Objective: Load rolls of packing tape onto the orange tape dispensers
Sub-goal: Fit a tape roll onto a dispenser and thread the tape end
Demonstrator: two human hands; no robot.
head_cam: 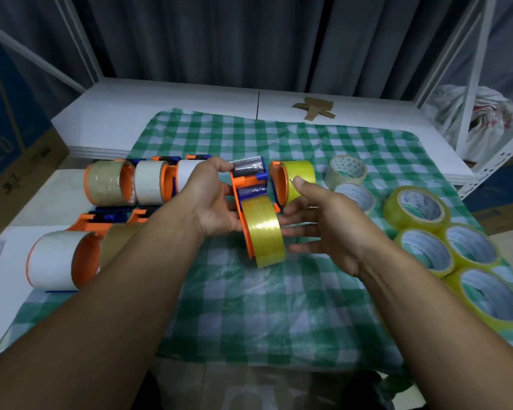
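The left hand (211, 199) grips the orange plastic tape dispenser with blue fittings (237, 184) above the green-and-white checked cloth (249, 306), thumb laid across the top beside the serrated metal blade plate (248, 165), fingers curled under the body. A roll of clear yellow packing tape (264, 232) is seated on this dispenser's hub, near end tilted down toward the cloth. The right hand (323, 229) is beside the roll, fingers straight and spread; contact with the roll cannot be confirmed. A second yellow-loaded orange dispenser (298, 174) stands just behind the right thumb. Three loaded orange dispensers (148, 184) stand in a row at left, with two more (54, 261) nearer. Loose yellow tape rolls (427, 253) lie grouped at right on the cloth.
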